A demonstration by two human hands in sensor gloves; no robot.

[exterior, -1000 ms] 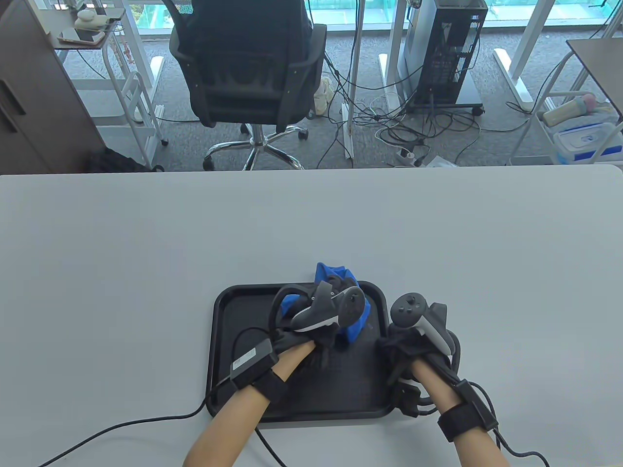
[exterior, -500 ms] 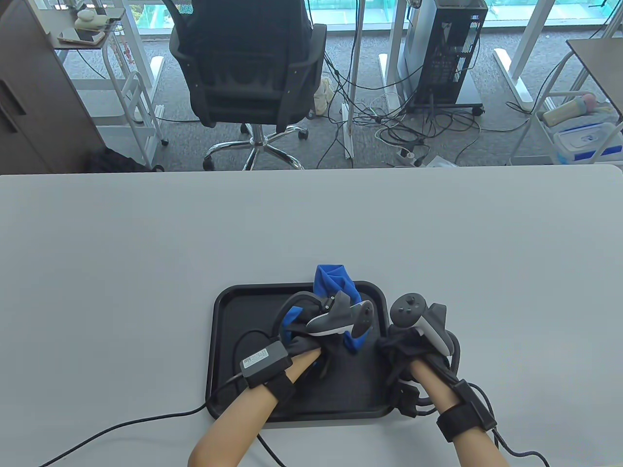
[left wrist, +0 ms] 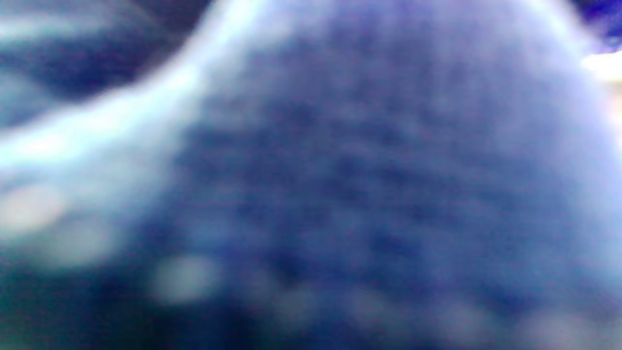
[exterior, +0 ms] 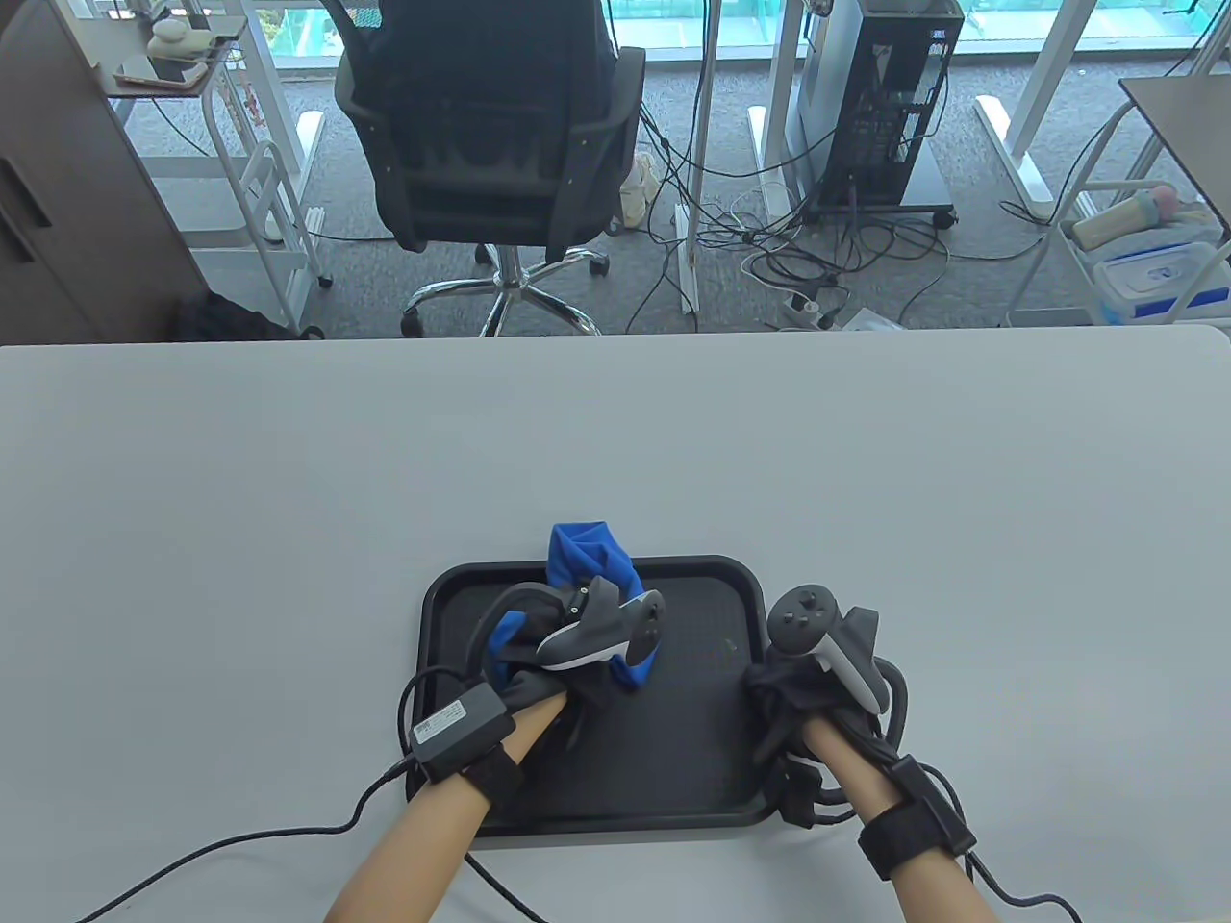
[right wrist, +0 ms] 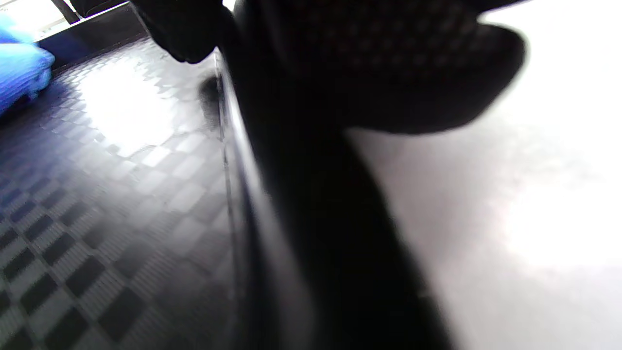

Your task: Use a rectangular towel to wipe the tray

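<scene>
A black rectangular tray (exterior: 707,769) lies at the near middle of the grey table. My left hand (exterior: 567,673) grips a bunched blue towel (exterior: 587,558) and presses it on the tray's far left-middle floor. The towel fills the left wrist view (left wrist: 340,194) as a blur. My right hand (exterior: 789,692) grips the tray's right rim and holds it down. In the right wrist view a gloved finger (right wrist: 184,29) lies over the rim (right wrist: 243,194), with the textured tray floor (right wrist: 97,218) and a bit of the towel (right wrist: 19,73) at the left.
The grey table (exterior: 288,461) spreads wide around the tray. Glove cables (exterior: 240,846) trail off the near edge. An office chair (exterior: 490,144) and a computer tower (exterior: 885,96) stand on the floor beyond the far edge.
My left hand has slid the towel leftward across the tray, from its far right part to the left-middle. My right hand has stayed on the right rim.
</scene>
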